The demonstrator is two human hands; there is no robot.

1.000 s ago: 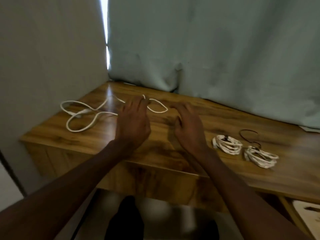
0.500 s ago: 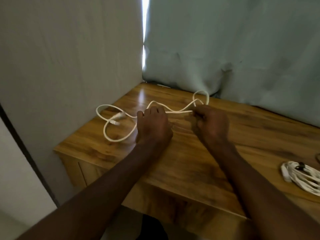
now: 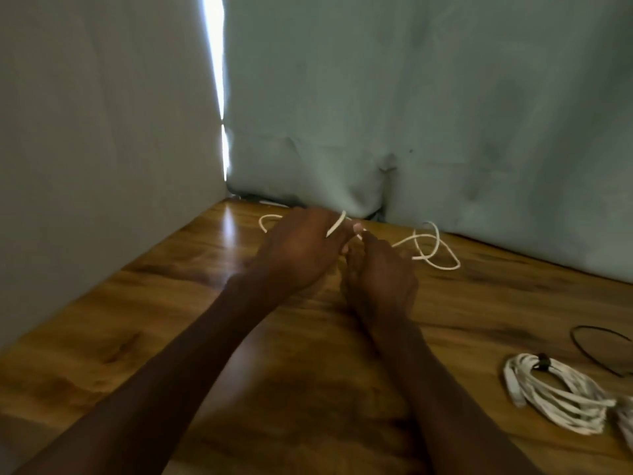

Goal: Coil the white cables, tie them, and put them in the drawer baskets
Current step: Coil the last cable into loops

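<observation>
Both hands have closed together since a second ago: left hand [image 3: 301, 252] now has the loose white cable [image 3: 430, 250] looped over its fingers, right hand [image 3: 380, 269] pinching it, so coiling has begun. Slack trails right on the wooden desk [image 3: 171, 320]. Tied coil [image 3: 555, 392] and black tie [image 3: 596, 347] lie well apart; nothing obstructs.

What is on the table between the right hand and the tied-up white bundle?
Nothing: in the head view only bare wooden table lies between the right hand and the bundle. The loose cable loops farther back.
</observation>
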